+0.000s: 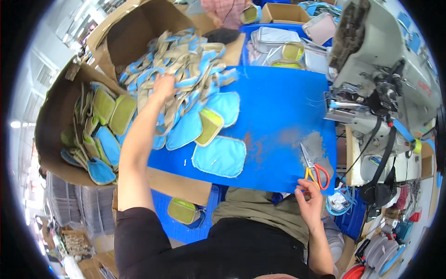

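My left hand reaches into a tangled heap of blue and beige fabric strips on the blue table. Its fingers are curled in among the strips and look closed on one; the fingertips are partly hidden. At the front right edge, my right hand is empty, with thumb and fingers apart. Just beyond its fingertips lie scissors with one red and one yellow handle, blades pointing away. Between the heap and the table's front lie light blue fabric panels and a green-and-beige panel.
A cardboard box of green and blue pouch pieces stands at the left. On the right is a sewing machine. Behind the table, a blue bin holds pale pouches. A co-worker stands at the far side.
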The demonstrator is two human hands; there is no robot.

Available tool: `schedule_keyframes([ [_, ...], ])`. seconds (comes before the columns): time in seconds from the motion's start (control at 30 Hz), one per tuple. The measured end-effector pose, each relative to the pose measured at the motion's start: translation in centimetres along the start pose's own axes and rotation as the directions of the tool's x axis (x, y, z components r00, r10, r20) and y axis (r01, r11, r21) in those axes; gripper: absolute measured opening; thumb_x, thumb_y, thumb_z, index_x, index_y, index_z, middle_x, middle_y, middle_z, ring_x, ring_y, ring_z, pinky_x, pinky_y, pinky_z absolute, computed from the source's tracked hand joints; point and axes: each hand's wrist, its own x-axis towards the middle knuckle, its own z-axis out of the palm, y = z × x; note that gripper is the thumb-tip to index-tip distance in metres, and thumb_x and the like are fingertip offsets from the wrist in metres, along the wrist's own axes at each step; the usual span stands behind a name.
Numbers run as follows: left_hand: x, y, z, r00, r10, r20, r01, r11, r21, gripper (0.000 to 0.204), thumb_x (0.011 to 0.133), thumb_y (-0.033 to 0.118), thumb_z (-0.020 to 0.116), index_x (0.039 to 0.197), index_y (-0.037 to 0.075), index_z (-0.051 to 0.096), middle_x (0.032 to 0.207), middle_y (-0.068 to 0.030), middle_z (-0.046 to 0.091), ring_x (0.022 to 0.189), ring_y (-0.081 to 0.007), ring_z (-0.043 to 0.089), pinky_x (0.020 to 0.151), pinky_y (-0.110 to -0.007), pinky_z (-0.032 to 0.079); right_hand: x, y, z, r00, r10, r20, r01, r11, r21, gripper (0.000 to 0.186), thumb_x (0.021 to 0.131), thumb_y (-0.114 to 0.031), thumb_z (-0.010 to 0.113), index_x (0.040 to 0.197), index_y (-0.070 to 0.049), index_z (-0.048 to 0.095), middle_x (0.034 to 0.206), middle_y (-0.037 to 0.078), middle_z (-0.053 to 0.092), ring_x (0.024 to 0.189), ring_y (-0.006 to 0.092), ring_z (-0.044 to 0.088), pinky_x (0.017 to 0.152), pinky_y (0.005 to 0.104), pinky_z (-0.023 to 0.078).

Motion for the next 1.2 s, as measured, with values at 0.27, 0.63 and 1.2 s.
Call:
schedule_keyframes([
  [0.27, -8.3, 8.7, -9.6, 0.870, -0.274, -0.410, -0.330, 0.292, -0.897, 0.021, 0.096, 0.021, 0.072, 0.105, 0.003, 0.064, 0.084, -0.0080, 0.073, 0.082, -0.0163, 0.070, 0.075, -0.032, 0.055, 0.4, -1.9, -1.3, 0.993, -0.098, -0.059, 0.097, 0.995, -0.023, 0.030, 0.086, -0.004, 0.075, 0.115, -0.002, 0.070, 0.115, 0.012, 0.069, 0.098, 0.0219, 0.068, 0.083, 0.0319, 0.051],
  [0.63, -21.7, 29.8, -11.0, 0.945, 0.322, 0.062, 0.298, -0.766, -0.569, 0.039, 0.100, 0.022, 0.066, 0.134, 0.006, 0.055, 0.117, -0.0124, 0.071, 0.103, -0.0247, 0.072, 0.084, -0.041, 0.062, 3.3, -11.0, 3.6, 0.955, -0.169, 0.243, 0.051, 0.903, 0.426, 0.047, 0.084, -0.016, 0.082, 0.125, -0.003, 0.063, 0.107, 0.013, 0.072, 0.098, 0.0211, 0.069, 0.089, 0.0337, 0.052],
  [1.2, -13.5, 27.4, -6.8, 0.966, 0.252, 0.048, 0.244, -0.843, -0.480, 0.033, 0.107, 0.028, 0.054, 0.123, 0.001, 0.064, 0.124, -0.0123, 0.069, 0.123, -0.0246, 0.063, 0.105, -0.046, 0.051, -1.1, -5.0, -2.2, 0.864, -0.481, 0.146, 0.498, 0.858, -0.124, 0.016, 0.084, -0.017, 0.079, 0.088, -0.006, 0.068, 0.084, 0.006, 0.066, 0.079, 0.0242, 0.063, 0.083, 0.0388, 0.041],
])
